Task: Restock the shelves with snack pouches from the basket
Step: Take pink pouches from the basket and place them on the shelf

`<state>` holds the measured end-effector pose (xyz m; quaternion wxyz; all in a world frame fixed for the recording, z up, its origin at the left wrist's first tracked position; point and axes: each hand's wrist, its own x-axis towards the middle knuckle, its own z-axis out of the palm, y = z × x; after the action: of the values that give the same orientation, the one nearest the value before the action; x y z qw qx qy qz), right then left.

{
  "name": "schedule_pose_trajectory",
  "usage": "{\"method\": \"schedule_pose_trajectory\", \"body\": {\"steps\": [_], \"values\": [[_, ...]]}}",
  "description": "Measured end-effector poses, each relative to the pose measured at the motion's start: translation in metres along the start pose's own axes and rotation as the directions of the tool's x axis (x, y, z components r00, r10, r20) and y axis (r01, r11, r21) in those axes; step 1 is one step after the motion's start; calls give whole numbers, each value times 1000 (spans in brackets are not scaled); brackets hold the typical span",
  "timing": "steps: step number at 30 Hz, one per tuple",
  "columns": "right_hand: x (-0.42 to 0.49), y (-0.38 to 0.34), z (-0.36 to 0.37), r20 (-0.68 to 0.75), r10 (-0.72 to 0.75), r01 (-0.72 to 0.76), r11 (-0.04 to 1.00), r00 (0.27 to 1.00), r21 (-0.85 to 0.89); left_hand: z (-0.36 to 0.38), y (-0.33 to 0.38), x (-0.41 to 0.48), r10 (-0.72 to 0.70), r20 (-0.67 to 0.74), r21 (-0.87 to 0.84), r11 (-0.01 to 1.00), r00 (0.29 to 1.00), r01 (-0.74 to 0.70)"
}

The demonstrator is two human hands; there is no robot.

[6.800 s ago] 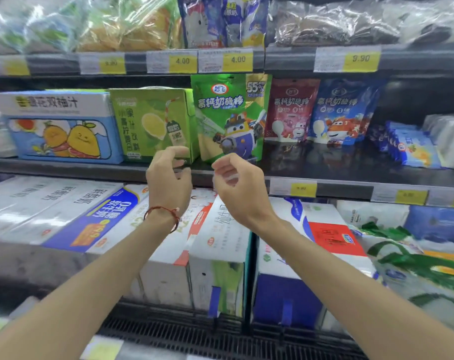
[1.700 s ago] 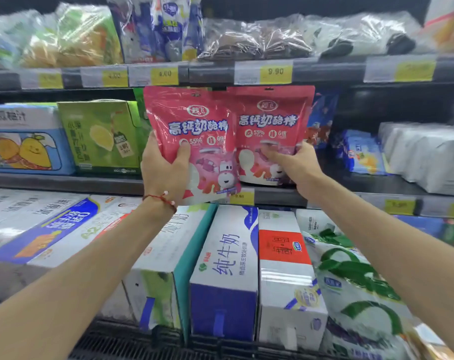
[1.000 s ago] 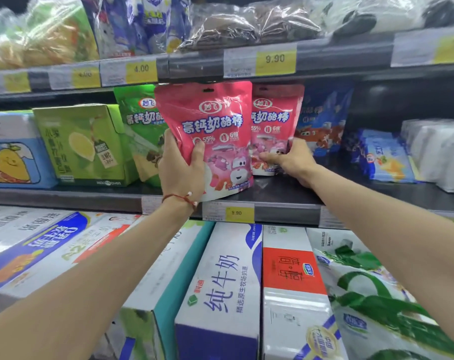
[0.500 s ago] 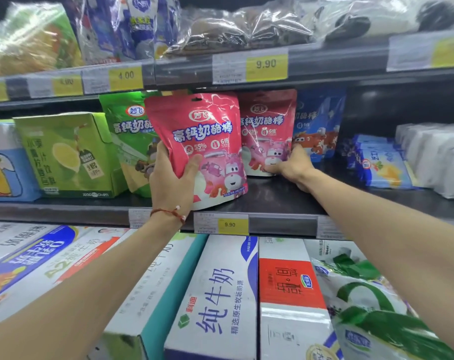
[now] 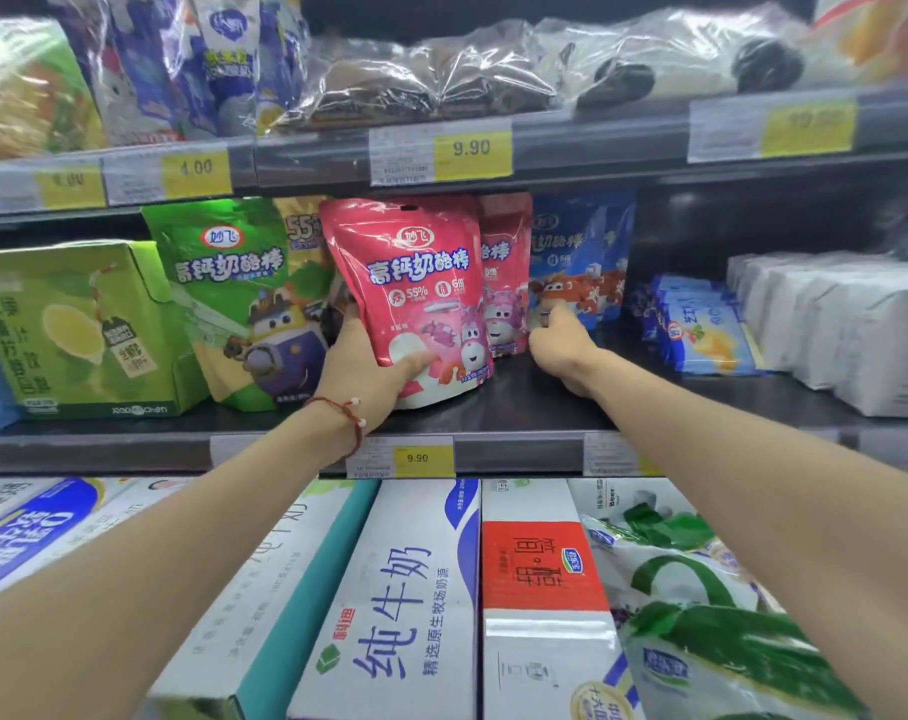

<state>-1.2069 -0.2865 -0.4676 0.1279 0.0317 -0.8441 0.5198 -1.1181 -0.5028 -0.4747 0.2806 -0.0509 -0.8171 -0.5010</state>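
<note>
The left grip [image 5: 368, 371] holds a pink pouch [image 5: 415, 283] standing near the shelf's [image 5: 519, 407] front edge. The right grip [image 5: 561, 345] lies curled just beside a second pink pouch [image 5: 506, 283] behind.

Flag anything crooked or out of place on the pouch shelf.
The front pink pouch is tilted, top leaning left toward the green pouch, with the left hand gripping it. Nothing looks spilled or torn.

Right of the front pink pouch [image 5: 415, 283], bare shelf [image 5: 519, 400] lies open up to the blue packs [image 5: 701, 324]. Left of it the green pouch [image 5: 233, 298] crowds close; the upper shelf [image 5: 306, 161] hangs just above.
</note>
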Motion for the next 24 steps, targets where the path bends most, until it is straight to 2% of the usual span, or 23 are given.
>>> {"method": "schedule_pose_trajectory", "body": {"steps": [3, 8, 14, 20, 24], "values": [[-4, 1, -5, -55, -7, 8, 1000, 998, 2, 17, 1, 16, 10, -26, 12, 1000, 1000, -10], [-8, -1, -4, -34, -46, 45, 999, 998, -22, 41, -3, 45, -32, -5, 73, 997, 999, 32], [-1, 4, -3, -19, -68, 67, 997, 998, -48, 65, -6, 64, -37, -110, 146, 988, 993, 53], [-2, 4, -3, -10, -100, 100, 993, 995, -62, 69, -6, 71, 9, -181, 282, 958, 983, 43], [-12, 1, -8, -20, -106, 105, 993, 994, -54, 67, 2, 63, -17, -165, 392, 916, 986, 81]]}}
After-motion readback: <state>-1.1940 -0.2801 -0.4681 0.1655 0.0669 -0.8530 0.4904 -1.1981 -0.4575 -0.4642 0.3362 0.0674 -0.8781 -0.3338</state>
